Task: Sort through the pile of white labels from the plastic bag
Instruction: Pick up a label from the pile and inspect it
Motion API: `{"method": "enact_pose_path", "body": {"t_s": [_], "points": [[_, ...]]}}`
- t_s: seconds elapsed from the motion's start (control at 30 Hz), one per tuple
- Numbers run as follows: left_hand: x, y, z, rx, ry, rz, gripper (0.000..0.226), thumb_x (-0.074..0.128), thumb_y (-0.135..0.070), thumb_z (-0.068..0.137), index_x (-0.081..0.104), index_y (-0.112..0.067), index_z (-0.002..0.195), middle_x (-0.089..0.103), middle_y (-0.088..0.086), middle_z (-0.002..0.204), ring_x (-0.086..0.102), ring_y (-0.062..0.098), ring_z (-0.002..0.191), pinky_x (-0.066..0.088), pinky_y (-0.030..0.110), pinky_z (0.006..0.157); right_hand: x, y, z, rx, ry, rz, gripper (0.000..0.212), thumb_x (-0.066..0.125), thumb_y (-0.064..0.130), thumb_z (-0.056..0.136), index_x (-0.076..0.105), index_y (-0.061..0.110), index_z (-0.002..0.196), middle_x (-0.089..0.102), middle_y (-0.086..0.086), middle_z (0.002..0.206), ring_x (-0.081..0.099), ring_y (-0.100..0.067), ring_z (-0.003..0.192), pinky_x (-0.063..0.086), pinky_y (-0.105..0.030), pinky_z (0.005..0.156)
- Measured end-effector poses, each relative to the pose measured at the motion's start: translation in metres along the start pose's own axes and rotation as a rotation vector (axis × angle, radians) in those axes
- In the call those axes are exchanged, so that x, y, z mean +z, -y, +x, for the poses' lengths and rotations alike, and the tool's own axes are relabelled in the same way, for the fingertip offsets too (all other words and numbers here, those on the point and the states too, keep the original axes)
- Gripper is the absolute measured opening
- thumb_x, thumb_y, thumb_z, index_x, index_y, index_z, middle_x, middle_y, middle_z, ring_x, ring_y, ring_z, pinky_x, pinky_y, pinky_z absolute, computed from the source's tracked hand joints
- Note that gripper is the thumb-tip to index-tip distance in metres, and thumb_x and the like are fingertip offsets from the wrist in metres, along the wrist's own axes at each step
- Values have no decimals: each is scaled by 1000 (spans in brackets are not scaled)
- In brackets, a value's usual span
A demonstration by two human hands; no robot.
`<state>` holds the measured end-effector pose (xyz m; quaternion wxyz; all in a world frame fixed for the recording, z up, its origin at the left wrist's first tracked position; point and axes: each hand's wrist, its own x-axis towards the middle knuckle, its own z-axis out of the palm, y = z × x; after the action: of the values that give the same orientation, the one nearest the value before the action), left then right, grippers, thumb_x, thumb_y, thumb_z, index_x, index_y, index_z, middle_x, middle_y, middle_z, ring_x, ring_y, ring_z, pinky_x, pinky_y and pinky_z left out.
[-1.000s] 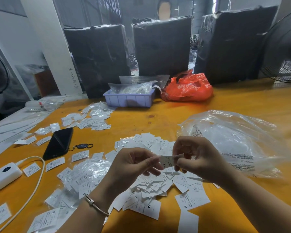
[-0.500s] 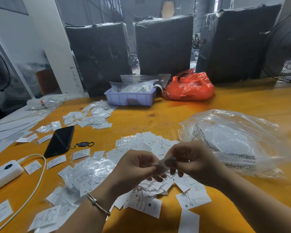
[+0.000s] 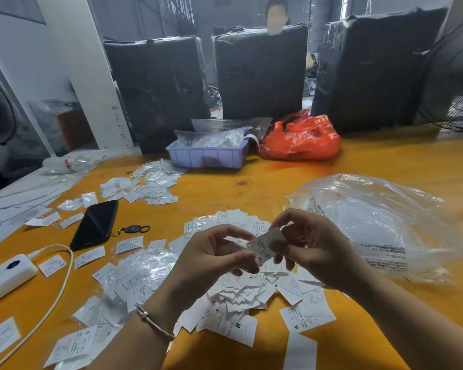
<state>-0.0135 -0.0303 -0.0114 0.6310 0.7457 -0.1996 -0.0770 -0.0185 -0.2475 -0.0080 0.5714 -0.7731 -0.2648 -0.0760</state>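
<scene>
Both hands meet above the pile of white labels (image 3: pixel 241 287): the left hand (image 3: pixel 214 260) and right hand (image 3: pixel 313 244) each pinch one white label (image 3: pixel 265 245) marked XL between thumb and fingertips. Just right lies the clear plastic bag (image 3: pixel 380 220) on the orange table (image 3: pixel 385 161); a black phone (image 3: pixel 95 224) lies left.

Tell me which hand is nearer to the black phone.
Left. The left hand is right of the phone, with labels between; the right hand is farther right.
</scene>
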Motion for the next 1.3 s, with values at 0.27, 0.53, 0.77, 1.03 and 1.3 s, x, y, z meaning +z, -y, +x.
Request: {"method": "enact_pose_path", "body": {"t_s": [0.27, 0.53, 0.77, 1.03, 1.3], "points": [[-1, 0, 2, -3, -52, -35, 28, 71, -25, 83, 66, -7, 104, 78, 9, 89, 76, 24, 84, 58, 24, 65, 2, 2, -2, -24, -268, 88, 28, 63, -4, 87, 59, 12, 109, 72, -11, 71, 60, -18, 47, 44, -18, 46], [2, 2, 3, 107, -176, -125, 25, 79, -28, 68, 77, -6, 81, 71, 1, 93, 66, 15, 97, 49, 29, 84, 19, 6, -5, -1, 57, -224, 24, 70, 35, 82, 75, 16, 95, 73, 9, 86, 66, -3, 71, 48, -15, 57], [3, 2, 1, 146, -62, -34, 17, 74, -21, 81, 69, -6, 84, 69, 9, 80, 65, 16, 77, 51, 22, 72, 21, 9, -5, -46, 16, 93, 13, 69, 8, 84, 74, 18, 77, 69, 1, 67, 62, -8, 57, 48, -17, 52], [-2, -3, -1, 83, 41, 36, 17, 73, -21, 85, 70, -8, 96, 76, 10, 82, 71, 23, 69, 55, 25, 62, 10, 1, -3, 13, -32, 105, 15, 67, 5, 79, 68, 11, 65, 65, -8, 59, 60, -15, 52, 48, -22, 51], [-2, -3, -3, 146, -32, 142, 19, 73, -25, 81, 74, -7, 88, 77, 5, 81, 75, 23, 70, 57, 26, 58, 2, 13, -4, -172, -317, -124, 17, 70, -9, 77, 72, 7, 79, 68, -5, 66, 64, -22, 58, 54, -43, 56]]}}
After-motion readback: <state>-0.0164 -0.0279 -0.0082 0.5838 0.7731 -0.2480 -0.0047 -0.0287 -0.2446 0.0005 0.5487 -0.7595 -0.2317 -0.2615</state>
